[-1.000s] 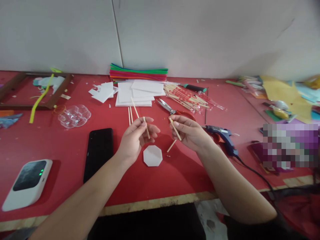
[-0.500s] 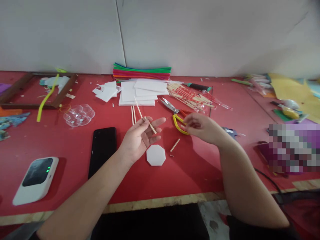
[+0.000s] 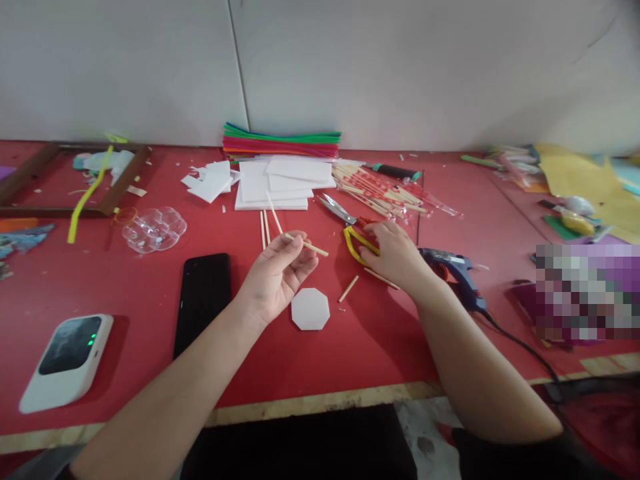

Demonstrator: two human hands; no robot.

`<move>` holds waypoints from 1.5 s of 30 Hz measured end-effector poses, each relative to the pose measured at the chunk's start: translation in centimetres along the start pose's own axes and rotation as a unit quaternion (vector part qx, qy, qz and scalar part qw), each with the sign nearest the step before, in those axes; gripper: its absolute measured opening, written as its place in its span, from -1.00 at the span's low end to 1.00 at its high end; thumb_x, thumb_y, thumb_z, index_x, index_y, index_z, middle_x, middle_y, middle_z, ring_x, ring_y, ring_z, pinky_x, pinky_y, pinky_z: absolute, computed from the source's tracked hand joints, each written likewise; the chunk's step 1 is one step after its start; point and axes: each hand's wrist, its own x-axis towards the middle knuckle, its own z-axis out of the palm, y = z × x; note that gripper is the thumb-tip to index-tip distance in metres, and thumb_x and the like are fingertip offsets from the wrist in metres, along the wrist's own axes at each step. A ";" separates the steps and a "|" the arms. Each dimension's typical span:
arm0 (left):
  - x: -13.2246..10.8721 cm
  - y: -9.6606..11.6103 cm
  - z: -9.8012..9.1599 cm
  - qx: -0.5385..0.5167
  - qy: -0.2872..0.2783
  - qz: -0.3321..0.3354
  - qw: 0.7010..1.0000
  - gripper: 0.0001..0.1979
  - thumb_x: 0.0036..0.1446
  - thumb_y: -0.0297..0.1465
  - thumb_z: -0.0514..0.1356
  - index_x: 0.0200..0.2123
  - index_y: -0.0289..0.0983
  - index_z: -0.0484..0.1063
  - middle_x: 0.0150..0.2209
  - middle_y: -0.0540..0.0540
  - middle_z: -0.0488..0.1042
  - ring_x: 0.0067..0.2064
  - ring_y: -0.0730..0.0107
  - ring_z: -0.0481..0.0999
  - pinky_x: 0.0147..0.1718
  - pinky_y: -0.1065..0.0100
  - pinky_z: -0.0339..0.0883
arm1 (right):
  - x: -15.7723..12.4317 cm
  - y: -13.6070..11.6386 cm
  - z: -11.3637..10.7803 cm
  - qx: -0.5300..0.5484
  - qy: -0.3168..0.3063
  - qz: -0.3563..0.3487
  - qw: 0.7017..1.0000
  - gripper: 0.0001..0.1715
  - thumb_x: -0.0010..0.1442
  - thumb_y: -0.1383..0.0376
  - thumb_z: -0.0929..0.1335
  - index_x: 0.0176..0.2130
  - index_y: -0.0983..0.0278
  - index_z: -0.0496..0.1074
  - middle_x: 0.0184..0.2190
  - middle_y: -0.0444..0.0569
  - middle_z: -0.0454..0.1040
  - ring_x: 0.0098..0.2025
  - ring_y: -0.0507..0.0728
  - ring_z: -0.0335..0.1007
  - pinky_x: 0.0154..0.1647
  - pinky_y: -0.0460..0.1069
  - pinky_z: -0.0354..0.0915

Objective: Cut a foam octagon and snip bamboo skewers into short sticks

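My left hand [image 3: 278, 272] pinches a short wooden stick [image 3: 311, 247] between thumb and fingers above the red table [image 3: 125, 293]. My right hand [image 3: 395, 252] rests on the yellow handles of the scissors [image 3: 350, 230], fingers curled over them. A second stick [image 3: 381, 278] lies on the table under my right palm, and a shorter piece [image 3: 349, 289] lies just left of it. A white octagonal foam piece [image 3: 311, 309] sits on the table below my left hand.
A black phone [image 3: 203, 297] and a white device [image 3: 65, 360] lie at the left. White foam sheets [image 3: 280, 181], coloured pipe cleaners [image 3: 281, 143], packed sticks [image 3: 380, 193] and a clear plastic tray [image 3: 153, 229] are behind. A blue glue gun [image 3: 457, 273] lies right of my right hand.
My right hand dropped its stick onto the table and moved down onto the scissors' handles. My left hand turned its stick to point right.
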 end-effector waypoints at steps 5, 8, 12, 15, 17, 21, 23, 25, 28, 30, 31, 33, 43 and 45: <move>-0.3 0.0 0.2 0.055 -0.006 -0.003 0.998 -0.87 0.09 -0.43 0.38 -0.27 -0.25 0.51 -0.43 0.07 0.55 -0.37 0.53 0.60 -0.29 0.47 0.55 | 0.8 -0.7 1.1 -0.049 -0.008 -0.001 0.999 -0.61 0.05 0.41 0.32 -0.08 0.38 0.45 -0.14 0.25 0.44 0.02 0.39 0.33 0.11 0.20 0.23; -0.4 0.0 0.4 0.075 0.000 0.002 0.997 -0.86 0.07 -0.44 0.38 -0.28 -0.27 0.52 -0.37 0.02 0.61 -0.31 0.48 0.64 -0.26 0.45 0.56 | 1.0 -1.2 0.9 -0.071 -0.014 0.040 0.997 -0.59 0.00 0.40 0.36 -0.09 0.40 0.43 -0.14 0.27 0.43 -0.01 0.41 0.33 0.05 0.22 0.24; -0.5 -0.4 0.5 0.104 0.005 0.007 0.995 -0.83 0.05 -0.37 0.41 -0.33 -0.30 0.51 -0.41 -0.01 0.60 -0.36 0.46 0.62 -0.31 0.43 0.55 | 1.4 -1.3 0.8 -0.075 -0.027 0.081 0.993 -0.58 -0.07 0.42 0.41 -0.13 0.39 0.43 -0.18 0.29 0.46 -0.11 0.38 0.40 -0.09 0.18 0.29; -0.5 -0.5 0.3 0.122 -0.012 0.020 0.992 -0.80 0.03 -0.37 0.43 -0.34 -0.29 0.48 -0.40 0.01 0.59 -0.38 0.49 0.60 -0.33 0.43 0.54 | 1.3 -0.4 0.5 -0.072 -0.036 0.111 0.991 -0.61 -0.11 0.39 0.43 -0.19 0.37 0.44 -0.29 0.25 0.50 -0.24 0.36 0.45 -0.24 0.14 0.31; -0.6 -0.5 0.1 0.139 -0.054 0.018 0.989 -0.79 0.05 -0.35 0.42 -0.26 -0.27 0.51 -0.39 0.03 0.56 -0.36 0.48 0.59 -0.31 0.40 0.55 | 1.1 0.2 0.1 -0.056 -0.030 0.123 0.990 -0.67 -0.09 0.32 0.44 -0.24 0.32 0.44 -0.36 0.17 0.52 -0.30 0.33 0.46 -0.29 0.13 0.31; -0.9 -0.5 -0.2 0.170 -0.148 -0.011 0.974 -0.75 0.15 -0.25 0.35 -0.15 -0.24 0.56 -0.43 0.05 0.48 -0.33 0.48 0.54 -0.18 0.30 0.55 | 0.2 0.1 -0.3 0.111 0.108 0.134 0.979 -0.72 -0.04 0.20 0.43 -0.28 0.22 0.39 -0.41 0.00 0.50 -0.35 0.21 0.46 -0.31 0.08 0.33; -1.0 -0.5 -0.2 0.167 -0.151 -0.001 0.974 -0.79 0.18 -0.23 0.33 -0.22 -0.25 0.56 -0.42 0.04 0.49 -0.30 0.49 0.54 -0.11 0.32 0.51 | -0.5 -0.9 -0.3 0.210 0.170 0.123 0.955 -0.71 -0.01 0.17 0.43 -0.28 0.20 0.35 -0.44 -0.07 0.47 -0.43 0.14 0.42 -0.36 0.05 0.33; -1.0 -0.6 -0.2 0.152 -0.139 0.022 0.978 -0.82 0.19 -0.24 0.33 -0.25 -0.24 0.53 -0.40 0.03 0.52 -0.29 0.51 0.55 -0.11 0.36 0.48 | -1.3 -2.2 -0.3 0.273 0.190 0.091 0.939 -0.69 0.03 0.14 0.44 -0.28 0.17 0.29 -0.48 -0.14 0.41 -0.51 0.08 0.36 -0.44 0.01 0.30; -0.9 -0.7 0.0 0.119 -0.126 0.077 0.982 -0.83 0.16 -0.26 0.36 -0.25 -0.21 0.53 -0.38 0.05 0.53 -0.31 0.53 0.54 -0.13 0.39 0.48 | -2.3 -3.4 -0.5 0.251 0.213 0.001 0.944 -0.59 0.03 0.10 0.49 -0.30 0.14 0.21 -0.53 -0.20 0.35 -0.55 0.04 0.28 -0.50 -0.02 0.25; -0.8 -0.6 0.1 0.095 -0.134 0.119 0.979 -0.83 0.12 -0.27 0.39 -0.24 -0.17 0.55 -0.37 0.07 0.54 -0.30 0.53 0.54 -0.12 0.39 0.49 | -2.6 -3.5 -0.7 0.193 0.243 -0.088 0.947 -0.50 -0.02 0.07 0.52 -0.27 0.14 0.21 -0.50 -0.20 0.36 -0.54 0.03 0.27 -0.50 -0.03 0.24; -0.8 -0.6 0.1 0.087 -0.142 0.137 0.976 -0.83 0.11 -0.28 0.40 -0.22 -0.14 0.56 -0.36 0.07 0.55 -0.29 0.53 0.54 -0.12 0.38 0.49 | -2.6 -3.4 -0.8 0.169 0.258 -0.131 0.942 -0.47 -0.03 0.05 0.53 -0.25 0.14 0.21 -0.47 -0.19 0.37 -0.53 0.03 0.27 -0.50 -0.03 0.24; -0.8 -0.5 0.1 0.081 -0.155 0.166 0.970 -0.82 0.13 -0.29 0.39 -0.17 -0.09 0.59 -0.36 0.08 0.55 -0.29 0.53 0.53 -0.12 0.39 0.49 | -2.4 -3.1 -1.0 0.144 0.285 -0.186 0.929 -0.43 -0.03 0.02 0.53 -0.21 0.15 0.21 -0.45 -0.19 0.36 -0.53 0.02 0.26 -0.54 -0.05 0.21; -0.8 -0.5 -0.4 0.139 -0.142 0.210 0.957 -0.86 0.15 -0.27 0.37 -0.18 -0.03 0.64 -0.35 0.07 0.61 -0.30 0.54 0.56 -0.17 0.47 0.48 | -2.5 -3.7 -1.2 0.084 0.314 -0.194 0.926 -0.45 0.03 -0.04 0.51 -0.25 0.16 0.19 -0.52 -0.22 0.34 -0.58 -0.01 0.23 -0.57 -0.06 0.19; -0.9 -0.4 -0.4 0.143 -0.145 0.221 0.954 -0.87 0.17 -0.29 0.36 -0.18 -0.03 0.64 -0.36 0.07 0.60 -0.29 0.55 0.55 -0.17 0.49 0.47 | -2.5 -3.8 -1.2 0.070 0.326 -0.190 0.924 -0.44 0.02 -0.06 0.50 -0.25 0.16 0.19 -0.52 -0.22 0.35 -0.59 0.00 0.24 -0.57 -0.05 0.18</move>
